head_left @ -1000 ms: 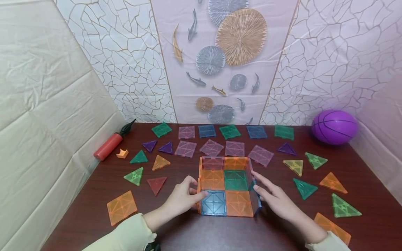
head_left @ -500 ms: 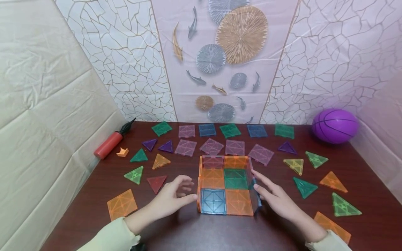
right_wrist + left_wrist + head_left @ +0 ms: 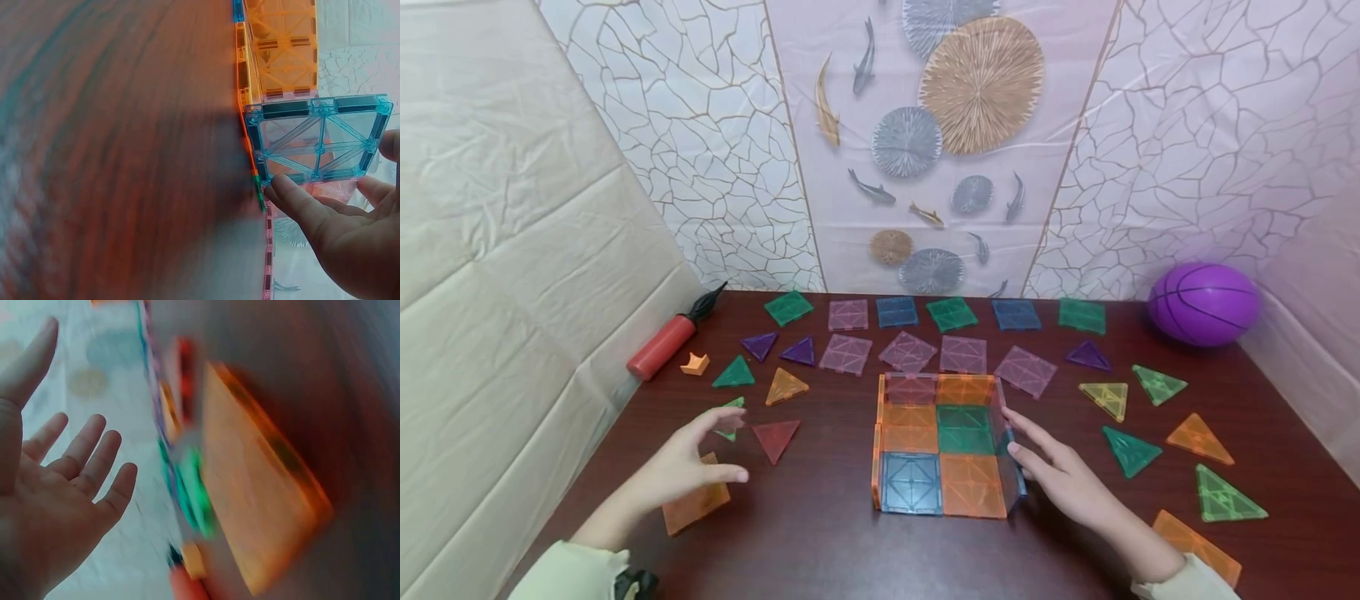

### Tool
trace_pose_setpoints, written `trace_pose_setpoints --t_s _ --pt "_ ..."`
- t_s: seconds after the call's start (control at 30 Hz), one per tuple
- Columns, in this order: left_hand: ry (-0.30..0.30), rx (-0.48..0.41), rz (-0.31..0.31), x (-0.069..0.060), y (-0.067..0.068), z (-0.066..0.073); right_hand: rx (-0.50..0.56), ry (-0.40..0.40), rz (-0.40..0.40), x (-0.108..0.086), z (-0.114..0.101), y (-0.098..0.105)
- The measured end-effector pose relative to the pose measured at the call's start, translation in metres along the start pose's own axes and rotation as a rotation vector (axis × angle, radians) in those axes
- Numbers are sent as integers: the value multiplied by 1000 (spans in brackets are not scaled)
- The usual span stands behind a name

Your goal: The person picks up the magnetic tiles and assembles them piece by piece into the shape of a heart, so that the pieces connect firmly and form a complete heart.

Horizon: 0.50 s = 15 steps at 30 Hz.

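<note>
A pale cloth backdrop (image 3: pixel 700 125) printed with cracked lines, fish and round leaves rises behind a dark reddish-brown table (image 3: pixel 850 554). At the table's middle stands a low, open-fronted box (image 3: pixel 966 389) of see-through plastic magnet tiles. Its floor is four squares: orange and green at the back, blue and orange in front. The left wall is orange, the back wall pink and orange, the right wall pink then blue.

A person's two arms reach in wearing pale green sleeves (image 3: pixel 568 571). The right hand (image 3: pixel 1063 479) is at the outside of the right wall, fingers extended and apart, tips touching it; whether they press or merely rest is hard to tell. The left hand (image 3: pixel 672 468), well apart from the box, hovers above a flat orange square plastic tile (image 3: pixel 698 508), thumb and fingers spread wide.

A purple ball (image 3: pixel 1204 304) with black lines sits at the far right corner; a red-and-black hand pump (image 3: pixel 662 346) lies far left. Flat square tiles (image 3: pixel 897 311) in green, pink and blue lie behind the box, coloured triangular tiles (image 3: pixel 778 437) to both sides. Beside the pump is a small orange crown-shaped piece (image 3: pixel 695 364).
</note>
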<state>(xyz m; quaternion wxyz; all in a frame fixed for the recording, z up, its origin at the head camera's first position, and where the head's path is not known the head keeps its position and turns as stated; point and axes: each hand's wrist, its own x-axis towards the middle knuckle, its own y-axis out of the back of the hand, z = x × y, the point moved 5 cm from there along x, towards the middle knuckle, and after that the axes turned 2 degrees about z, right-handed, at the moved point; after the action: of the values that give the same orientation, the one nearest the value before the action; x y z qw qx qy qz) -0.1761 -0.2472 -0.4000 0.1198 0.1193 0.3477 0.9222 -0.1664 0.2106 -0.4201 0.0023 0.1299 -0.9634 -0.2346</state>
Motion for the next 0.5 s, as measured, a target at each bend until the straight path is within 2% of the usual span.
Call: trace_pose_setpoints --t_s 0.07,0.17,0.27,0.5 --pt "41 9 1 -6 8 -15 0 0 -1 0 0 0" --pt "47 70 0 -12 16 -31 -4 4 1 0 0 0" --pt "64 120 -35 -17 20 -41 -4 5 1 0 0 0" --pt "221 187 -132 -27 19 -56 2 6 1 0 0 0"
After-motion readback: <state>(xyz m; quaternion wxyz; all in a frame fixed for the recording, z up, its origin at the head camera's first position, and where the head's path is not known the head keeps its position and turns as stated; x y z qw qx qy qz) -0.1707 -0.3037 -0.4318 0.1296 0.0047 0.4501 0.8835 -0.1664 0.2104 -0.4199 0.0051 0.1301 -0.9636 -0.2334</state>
